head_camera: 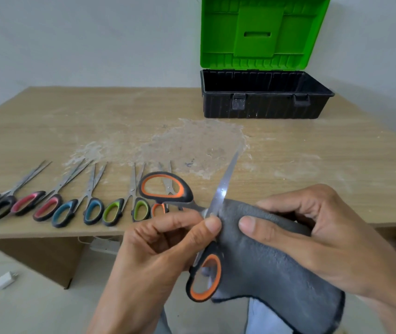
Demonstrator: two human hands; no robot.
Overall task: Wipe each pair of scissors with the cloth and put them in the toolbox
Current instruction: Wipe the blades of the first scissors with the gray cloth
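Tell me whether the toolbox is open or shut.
Open. The toolbox has its green lid standing upright at the back, and its inner walls show. Whether anything lies inside cannot be told.

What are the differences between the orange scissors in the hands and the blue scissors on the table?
The orange scissors are held in the air by the left hand; the blue scissors lie on the table. The orange scissors are opened wide; the blue scissors only slightly. The cloth in the right hand covers one orange blade; no cloth touches the blue scissors. Both have black handles with coloured lining.
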